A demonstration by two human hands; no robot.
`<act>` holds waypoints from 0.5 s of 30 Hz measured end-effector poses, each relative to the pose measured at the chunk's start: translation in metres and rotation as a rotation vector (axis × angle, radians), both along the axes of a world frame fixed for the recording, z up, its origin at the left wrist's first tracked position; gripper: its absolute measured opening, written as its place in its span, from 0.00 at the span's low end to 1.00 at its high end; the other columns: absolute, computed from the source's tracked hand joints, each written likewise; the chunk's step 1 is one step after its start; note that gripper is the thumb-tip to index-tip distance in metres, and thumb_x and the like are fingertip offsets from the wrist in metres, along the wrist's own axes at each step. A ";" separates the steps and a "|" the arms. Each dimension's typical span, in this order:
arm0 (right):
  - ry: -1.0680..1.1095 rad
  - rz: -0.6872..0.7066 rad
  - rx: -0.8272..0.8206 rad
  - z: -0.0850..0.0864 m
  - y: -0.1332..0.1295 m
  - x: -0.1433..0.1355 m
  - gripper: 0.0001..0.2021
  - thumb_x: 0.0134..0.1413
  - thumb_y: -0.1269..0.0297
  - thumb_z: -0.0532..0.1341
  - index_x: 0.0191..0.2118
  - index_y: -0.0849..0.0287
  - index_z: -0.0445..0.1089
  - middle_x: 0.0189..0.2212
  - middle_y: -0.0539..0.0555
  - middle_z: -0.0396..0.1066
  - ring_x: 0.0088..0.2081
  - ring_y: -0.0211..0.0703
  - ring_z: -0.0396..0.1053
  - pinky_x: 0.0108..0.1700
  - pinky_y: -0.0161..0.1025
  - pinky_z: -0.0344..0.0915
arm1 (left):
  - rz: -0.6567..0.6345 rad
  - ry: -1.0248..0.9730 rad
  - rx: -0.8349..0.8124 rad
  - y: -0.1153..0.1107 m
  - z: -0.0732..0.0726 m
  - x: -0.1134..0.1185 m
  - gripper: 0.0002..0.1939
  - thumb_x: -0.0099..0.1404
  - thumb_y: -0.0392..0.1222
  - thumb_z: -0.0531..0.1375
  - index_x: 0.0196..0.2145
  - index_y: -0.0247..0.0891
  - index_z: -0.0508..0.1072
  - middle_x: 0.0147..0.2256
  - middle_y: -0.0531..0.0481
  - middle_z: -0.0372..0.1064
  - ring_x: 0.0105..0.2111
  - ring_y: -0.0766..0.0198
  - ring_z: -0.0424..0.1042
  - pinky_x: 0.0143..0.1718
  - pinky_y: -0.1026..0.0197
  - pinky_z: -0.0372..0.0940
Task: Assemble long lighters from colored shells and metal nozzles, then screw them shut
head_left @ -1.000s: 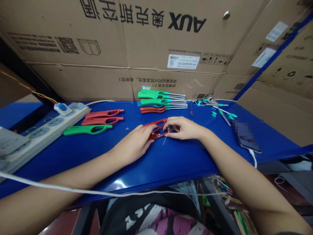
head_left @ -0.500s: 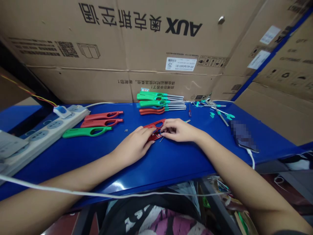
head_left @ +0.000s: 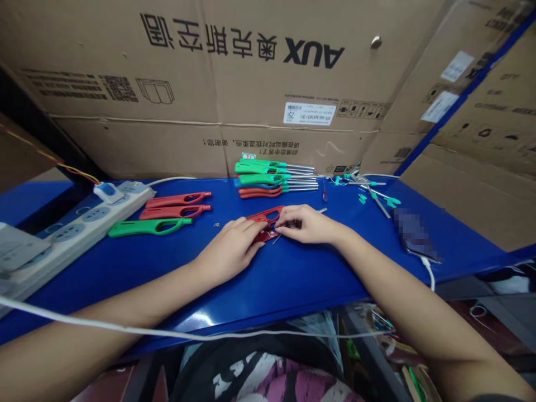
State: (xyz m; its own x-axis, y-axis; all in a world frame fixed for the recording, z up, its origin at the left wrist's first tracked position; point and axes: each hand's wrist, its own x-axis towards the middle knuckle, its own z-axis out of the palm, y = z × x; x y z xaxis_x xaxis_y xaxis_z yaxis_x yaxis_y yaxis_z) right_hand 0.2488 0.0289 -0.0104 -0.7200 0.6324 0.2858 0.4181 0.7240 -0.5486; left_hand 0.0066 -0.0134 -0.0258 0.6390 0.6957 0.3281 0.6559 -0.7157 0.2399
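Note:
Red plastic lighter casing parts [head_left: 274,213] lie on the blue table between my hands. My left hand [head_left: 234,245] is closed over their left end, its thumb and fingertips on the red plastic. At the right end my right hand [head_left: 304,224] is in a pinch, fingertips against the lower red part. What those fingers hold, if anything, is too small to make out. A thin metal rod [head_left: 322,210] sticks out beyond the right hand. Several tiny metal pieces [head_left: 216,224] rest left of the casing.
Two red casings [head_left: 167,212] and a green one [head_left: 142,228] lie left, beside a power strip [head_left: 84,223]. Assembled lighters [head_left: 262,178] are stacked behind. A screwdriver [head_left: 325,194], metal tubes with teal parts [head_left: 379,202] and a phone [head_left: 416,234] are on the right. Cardboard [head_left: 251,84] stands behind.
The view has shifted slightly. Both hands stay at the red casing parts, and the right hand's fingers have moved only a little.

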 end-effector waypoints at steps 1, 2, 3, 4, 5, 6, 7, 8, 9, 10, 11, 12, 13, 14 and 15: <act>0.002 0.003 -0.009 0.000 0.000 0.000 0.09 0.61 0.66 0.61 0.39 0.63 0.78 0.34 0.55 0.74 0.31 0.38 0.68 0.36 0.37 0.66 | -0.001 0.002 -0.004 0.000 0.000 0.000 0.18 0.71 0.38 0.58 0.57 0.33 0.69 0.52 0.38 0.73 0.50 0.48 0.71 0.52 0.44 0.68; 0.005 0.007 -0.016 0.000 0.000 0.001 0.09 0.62 0.65 0.61 0.39 0.62 0.78 0.34 0.56 0.74 0.32 0.38 0.69 0.36 0.37 0.66 | -0.006 0.001 -0.008 0.000 0.001 0.000 0.18 0.71 0.38 0.58 0.57 0.33 0.69 0.52 0.38 0.73 0.50 0.49 0.71 0.52 0.44 0.68; 0.008 0.011 -0.022 0.000 0.000 0.001 0.09 0.62 0.65 0.61 0.39 0.62 0.78 0.34 0.56 0.75 0.32 0.39 0.69 0.37 0.37 0.66 | -0.016 -0.003 -0.010 0.001 0.001 0.000 0.18 0.71 0.38 0.57 0.57 0.34 0.69 0.52 0.38 0.73 0.50 0.49 0.71 0.52 0.45 0.67; 0.012 0.011 -0.027 -0.001 0.000 0.001 0.09 0.62 0.65 0.60 0.39 0.62 0.78 0.35 0.56 0.75 0.33 0.39 0.70 0.37 0.37 0.66 | -0.027 -0.009 -0.011 0.001 0.001 0.000 0.18 0.71 0.37 0.57 0.57 0.34 0.69 0.53 0.39 0.73 0.51 0.50 0.70 0.53 0.46 0.67; 0.015 0.013 -0.032 -0.001 0.000 0.001 0.10 0.62 0.64 0.60 0.39 0.62 0.78 0.35 0.56 0.75 0.33 0.39 0.70 0.37 0.37 0.66 | -0.039 -0.013 -0.009 0.002 0.001 0.000 0.18 0.71 0.37 0.57 0.57 0.34 0.69 0.53 0.39 0.73 0.51 0.51 0.70 0.53 0.47 0.67; 0.017 0.016 -0.035 -0.001 0.000 0.001 0.10 0.63 0.64 0.60 0.39 0.62 0.78 0.35 0.56 0.75 0.34 0.39 0.70 0.37 0.37 0.66 | -0.049 -0.012 -0.005 0.002 0.001 -0.001 0.17 0.72 0.37 0.56 0.57 0.34 0.70 0.52 0.39 0.73 0.51 0.51 0.70 0.54 0.47 0.67; 0.018 0.020 -0.036 -0.001 0.000 0.001 0.10 0.63 0.64 0.60 0.39 0.62 0.78 0.35 0.56 0.75 0.34 0.39 0.70 0.37 0.37 0.66 | -0.057 -0.003 -0.001 0.002 0.002 -0.001 0.16 0.72 0.37 0.56 0.56 0.34 0.70 0.52 0.39 0.73 0.50 0.52 0.70 0.53 0.48 0.67; 0.018 0.024 -0.034 0.000 0.000 0.002 0.10 0.63 0.63 0.60 0.39 0.62 0.79 0.35 0.56 0.75 0.34 0.39 0.70 0.37 0.37 0.66 | -0.061 0.012 0.004 0.003 0.002 -0.001 0.16 0.72 0.38 0.55 0.56 0.34 0.71 0.51 0.39 0.73 0.49 0.52 0.70 0.53 0.48 0.67; 0.021 0.025 -0.028 0.000 0.001 0.002 0.11 0.63 0.63 0.60 0.39 0.62 0.79 0.35 0.56 0.75 0.33 0.39 0.70 0.37 0.37 0.66 | -0.059 0.032 0.008 0.003 0.002 -0.001 0.16 0.73 0.37 0.54 0.55 0.34 0.71 0.50 0.39 0.73 0.48 0.52 0.70 0.52 0.48 0.67; 0.031 0.018 -0.020 0.000 0.002 0.004 0.11 0.63 0.62 0.60 0.39 0.62 0.79 0.34 0.56 0.75 0.33 0.38 0.70 0.36 0.36 0.66 | -0.056 0.053 0.014 0.003 0.002 -0.001 0.16 0.73 0.37 0.54 0.55 0.34 0.71 0.50 0.39 0.73 0.48 0.51 0.70 0.51 0.48 0.67; 0.051 0.000 -0.007 0.001 0.004 0.006 0.12 0.63 0.61 0.60 0.39 0.62 0.79 0.33 0.55 0.75 0.31 0.38 0.69 0.35 0.36 0.65 | -0.052 0.073 0.021 0.003 0.003 -0.001 0.16 0.73 0.37 0.53 0.56 0.34 0.71 0.50 0.39 0.73 0.48 0.51 0.70 0.51 0.47 0.67; 0.078 -0.034 0.012 0.002 0.006 0.009 0.12 0.63 0.60 0.60 0.39 0.62 0.79 0.33 0.55 0.74 0.30 0.37 0.68 0.34 0.36 0.64 | -0.050 0.090 0.029 0.003 0.003 -0.001 0.16 0.73 0.37 0.53 0.56 0.35 0.71 0.50 0.38 0.73 0.48 0.50 0.70 0.51 0.47 0.67; 0.106 -0.083 0.042 0.003 0.010 0.012 0.13 0.63 0.59 0.60 0.38 0.62 0.79 0.32 0.54 0.73 0.30 0.37 0.68 0.34 0.35 0.64 | -0.049 0.102 0.038 0.003 0.003 -0.002 0.17 0.73 0.38 0.53 0.56 0.35 0.71 0.51 0.38 0.72 0.49 0.50 0.70 0.51 0.46 0.67; 0.131 -0.148 0.081 0.005 0.014 0.017 0.13 0.63 0.59 0.60 0.37 0.62 0.78 0.31 0.54 0.73 0.30 0.37 0.67 0.33 0.35 0.63 | -0.050 0.111 0.046 0.003 0.003 -0.002 0.17 0.74 0.38 0.53 0.57 0.35 0.71 0.52 0.38 0.72 0.50 0.50 0.70 0.52 0.46 0.66; 0.141 -0.230 0.132 0.007 0.019 0.024 0.13 0.62 0.59 0.60 0.36 0.61 0.78 0.31 0.54 0.73 0.31 0.38 0.67 0.34 0.35 0.63 | -0.052 0.116 0.052 0.003 0.003 -0.003 0.17 0.74 0.38 0.52 0.57 0.36 0.71 0.52 0.38 0.72 0.51 0.50 0.70 0.52 0.46 0.66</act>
State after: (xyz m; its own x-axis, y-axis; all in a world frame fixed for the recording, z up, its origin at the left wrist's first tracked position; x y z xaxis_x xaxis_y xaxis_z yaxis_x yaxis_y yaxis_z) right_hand 0.2724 0.0475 -0.0035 -0.5094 0.7253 0.4630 0.5060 0.6877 -0.5206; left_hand 0.0036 -0.0102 -0.0226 0.7094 0.6448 0.2845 0.6391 -0.7587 0.1261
